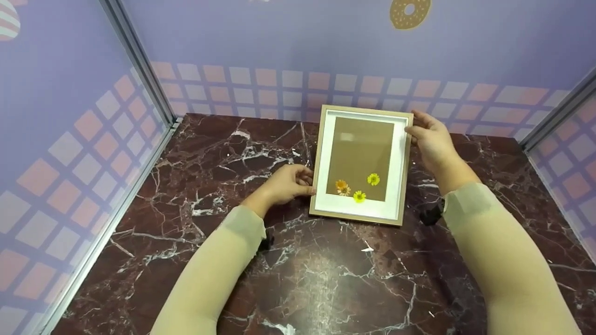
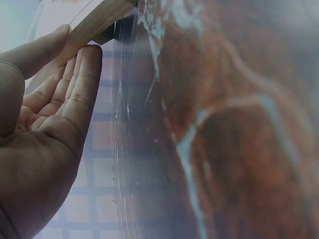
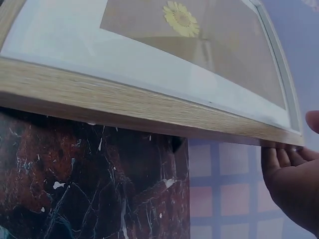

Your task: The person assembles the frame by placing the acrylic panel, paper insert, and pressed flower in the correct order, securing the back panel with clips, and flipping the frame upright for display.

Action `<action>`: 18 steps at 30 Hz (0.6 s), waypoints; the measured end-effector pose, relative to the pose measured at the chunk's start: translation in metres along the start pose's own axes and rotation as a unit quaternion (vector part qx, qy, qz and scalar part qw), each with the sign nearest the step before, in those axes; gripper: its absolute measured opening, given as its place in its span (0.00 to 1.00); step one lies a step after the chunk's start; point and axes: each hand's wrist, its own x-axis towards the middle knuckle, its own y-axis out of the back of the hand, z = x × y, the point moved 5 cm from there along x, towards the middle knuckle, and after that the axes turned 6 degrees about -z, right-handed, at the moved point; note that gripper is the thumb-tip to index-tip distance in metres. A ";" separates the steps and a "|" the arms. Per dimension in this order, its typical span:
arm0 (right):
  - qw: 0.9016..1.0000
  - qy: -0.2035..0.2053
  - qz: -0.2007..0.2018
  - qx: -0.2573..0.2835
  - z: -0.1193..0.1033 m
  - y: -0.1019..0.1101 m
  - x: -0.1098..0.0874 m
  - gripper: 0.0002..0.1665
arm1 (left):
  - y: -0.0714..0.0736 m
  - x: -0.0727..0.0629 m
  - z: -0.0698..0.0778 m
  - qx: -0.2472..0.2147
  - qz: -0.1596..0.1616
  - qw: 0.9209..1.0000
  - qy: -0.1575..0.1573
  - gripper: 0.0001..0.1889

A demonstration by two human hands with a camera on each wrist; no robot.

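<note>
A picture frame [image 1: 360, 208] with a light wooden border and white mat leans back near the rear wall. Behind its glass, several dried flowers, orange and yellow, lie low on a brown backing [image 1: 363, 149]. My left hand [image 1: 289, 185] grips the lower left side, thumb in front and fingers behind, as the left wrist view shows its wooden edge [image 2: 102, 22]. High on the right side, my right hand [image 1: 433, 142] pinches the border near the top corner. In the right wrist view a yellow flower [image 3: 181, 19] shows, and the right fingers [image 3: 284, 157] reach behind the border.
A dark red marble tabletop [image 1: 223, 172] with white veins lies under the frame. Purple walls [image 1: 279, 46] with pink and white squares enclose it at the back and both sides. Metal corner posts [image 1: 139, 60] stand at the back corners.
</note>
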 end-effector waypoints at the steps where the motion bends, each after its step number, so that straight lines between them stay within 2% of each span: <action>1: 1.000 0.014 0.008 0.013 -0.002 0.001 -0.001 0.44 | 0.000 0.000 0.000 -0.002 0.002 1.000 -0.003 0.25; 4: 0.995 0.060 0.023 0.074 -0.009 0.005 -0.006 0.34 | 0.000 -0.001 0.002 -0.014 0.006 1.000 -0.014 0.25; 8: 0.978 0.104 0.018 0.179 -0.014 0.010 -0.014 0.17 | -0.002 -0.003 0.003 -0.030 0.009 0.999 -0.027 0.25; 10: 0.969 0.115 0.006 0.217 -0.015 0.012 -0.017 0.13 | -0.002 -0.003 0.003 -0.038 0.009 0.999 -0.029 0.25; 15: 0.958 0.129 -0.039 0.252 -0.010 0.011 -0.019 0.15 | -0.002 -0.005 0.005 -0.054 0.009 0.998 -0.042 0.25; 18: 0.960 0.114 -0.066 0.247 -0.003 0.006 -0.018 0.22 | 0.000 -0.007 0.007 -0.055 0.013 0.997 -0.055 0.26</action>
